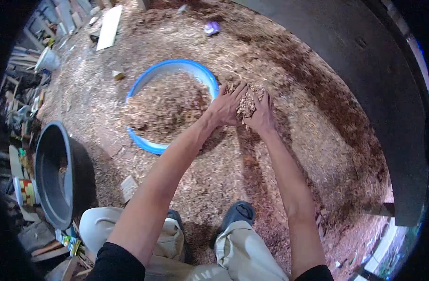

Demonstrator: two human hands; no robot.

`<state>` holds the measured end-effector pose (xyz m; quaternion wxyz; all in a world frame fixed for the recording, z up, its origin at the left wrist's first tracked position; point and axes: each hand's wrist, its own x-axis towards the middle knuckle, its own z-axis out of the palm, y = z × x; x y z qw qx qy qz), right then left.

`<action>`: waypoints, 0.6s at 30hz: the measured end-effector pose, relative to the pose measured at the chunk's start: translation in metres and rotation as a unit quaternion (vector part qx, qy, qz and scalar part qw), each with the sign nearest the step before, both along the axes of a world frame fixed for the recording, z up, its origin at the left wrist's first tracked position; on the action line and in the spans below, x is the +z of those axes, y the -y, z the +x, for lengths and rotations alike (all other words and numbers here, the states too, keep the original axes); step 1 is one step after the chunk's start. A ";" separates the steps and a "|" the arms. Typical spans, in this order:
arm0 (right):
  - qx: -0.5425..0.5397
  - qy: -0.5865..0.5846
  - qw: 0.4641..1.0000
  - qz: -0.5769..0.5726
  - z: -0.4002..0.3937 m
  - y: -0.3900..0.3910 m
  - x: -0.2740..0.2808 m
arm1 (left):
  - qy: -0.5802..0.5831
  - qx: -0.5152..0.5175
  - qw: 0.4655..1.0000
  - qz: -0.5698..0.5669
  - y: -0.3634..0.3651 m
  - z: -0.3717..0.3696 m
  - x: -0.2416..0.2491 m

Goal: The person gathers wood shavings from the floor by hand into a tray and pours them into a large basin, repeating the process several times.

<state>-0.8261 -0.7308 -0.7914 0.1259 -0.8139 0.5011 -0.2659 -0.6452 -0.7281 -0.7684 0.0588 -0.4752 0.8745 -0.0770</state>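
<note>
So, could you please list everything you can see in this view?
basin: one, blue and white, centre
shavings: uncounted, tan-brown, heaped in basin, also covering ground
clump of shavings: one, tan, between hands, right of basin
tub: one, dark grey, lower left
crumpled item: one, purple, top centre
panel: one, whitish, upper left
scrap wood: many, mixed browns and greys, left edge
container: one, white, upper left
large surface: one, dark, right
left hand, right hand: bare, around clump
sleeves: two, black, bottom
trousers: one pair, beige, bottom
shoes: two, dark, lower centre
</note>
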 end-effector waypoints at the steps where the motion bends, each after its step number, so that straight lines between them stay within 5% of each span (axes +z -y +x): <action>1: 0.010 0.018 0.999 -0.034 0.018 0.001 0.005 | -0.036 0.017 0.999 0.010 -0.004 0.017 0.012; 8: 0.135 0.041 0.986 -0.089 0.171 -0.008 0.042 | -0.062 0.116 0.987 -0.094 -0.058 0.165 0.052; 10: 0.171 0.041 0.981 -0.081 0.205 -0.023 0.051 | 0.010 0.193 0.981 -0.014 -0.082 0.198 0.065; 13: 0.193 -0.071 0.978 0.032 0.236 -0.039 0.053 | -0.065 0.236 0.969 -0.013 -0.115 0.237 0.047; 18: 0.201 -0.159 0.966 0.044 0.246 -0.041 0.046 | -0.066 0.262 0.963 0.022 -0.146 0.260 0.033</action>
